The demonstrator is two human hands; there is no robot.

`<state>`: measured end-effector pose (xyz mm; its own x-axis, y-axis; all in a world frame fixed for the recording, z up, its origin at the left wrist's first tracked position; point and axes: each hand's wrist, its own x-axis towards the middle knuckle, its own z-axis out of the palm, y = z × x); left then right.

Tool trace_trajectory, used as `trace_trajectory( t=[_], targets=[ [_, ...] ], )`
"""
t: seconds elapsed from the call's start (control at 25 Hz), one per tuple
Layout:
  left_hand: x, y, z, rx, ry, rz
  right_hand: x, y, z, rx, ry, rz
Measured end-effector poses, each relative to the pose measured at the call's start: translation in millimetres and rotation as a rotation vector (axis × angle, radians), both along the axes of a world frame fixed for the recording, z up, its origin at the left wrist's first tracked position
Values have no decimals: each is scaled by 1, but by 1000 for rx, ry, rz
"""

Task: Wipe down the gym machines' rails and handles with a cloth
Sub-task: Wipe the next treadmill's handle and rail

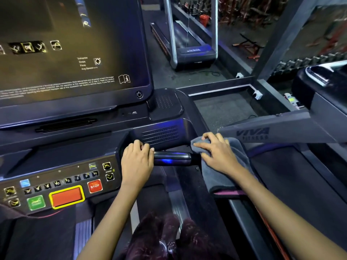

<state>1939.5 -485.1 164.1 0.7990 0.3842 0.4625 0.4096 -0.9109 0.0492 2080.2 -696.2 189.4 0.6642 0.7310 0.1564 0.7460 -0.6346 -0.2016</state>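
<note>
I stand on a treadmill facing its console [62,186]. A short glossy black handle [171,158] runs crosswise below the speaker grille. My left hand [137,162] curls over the handle's left end and grips it. My right hand [218,153] lies on a grey cloth [225,177] draped over the handle's right end where it meets the side rail [242,207], fingers bent and pressing into the cloth. The cloth hangs down toward me with a pink edge.
A large dark screen [71,53] rises above the button panel with a red STOP button [95,186]. A neighbouring machine's grey arm [272,132] marked VIVA reaches in from the right. Another treadmill [187,44] stands farther ahead. Dumbbells [300,62] line the back right.
</note>
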Motion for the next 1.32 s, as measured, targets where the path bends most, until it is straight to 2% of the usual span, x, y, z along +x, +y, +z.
trace_trajectory(
  t=[0.16,0.32,0.48,0.56,0.72,0.8,0.88,1.0,1.16,1.24,1.32],
  targets=[
    [-5,12,14,16,135,-116,-44,13,-14,-66,-304,23],
    [-22,28,26,-87,240,-315,-71,45,-16,76,-269,-165],
    [-28,57,35,-11,113,-357,-110,111,-5,242,-91,-70],
    [-36,70,33,11,116,-307,-119,129,0,266,-101,3],
    [-43,68,28,-33,124,-279,-93,81,-18,211,-164,-36],
    [-42,66,30,-98,74,-285,-87,64,-28,245,-164,-125],
    [-43,67,32,-297,-7,-258,-96,81,-31,278,-197,-146],
    [-45,71,35,-544,-108,-251,-119,129,-28,310,-279,-14],
    [-46,70,41,-607,-167,-250,-123,150,-24,269,-399,109],
    [-48,69,40,-591,-158,-257,-112,125,-33,204,-498,222],
    [-50,69,38,-567,-123,-253,-95,90,-43,176,-512,182]
  ],
)
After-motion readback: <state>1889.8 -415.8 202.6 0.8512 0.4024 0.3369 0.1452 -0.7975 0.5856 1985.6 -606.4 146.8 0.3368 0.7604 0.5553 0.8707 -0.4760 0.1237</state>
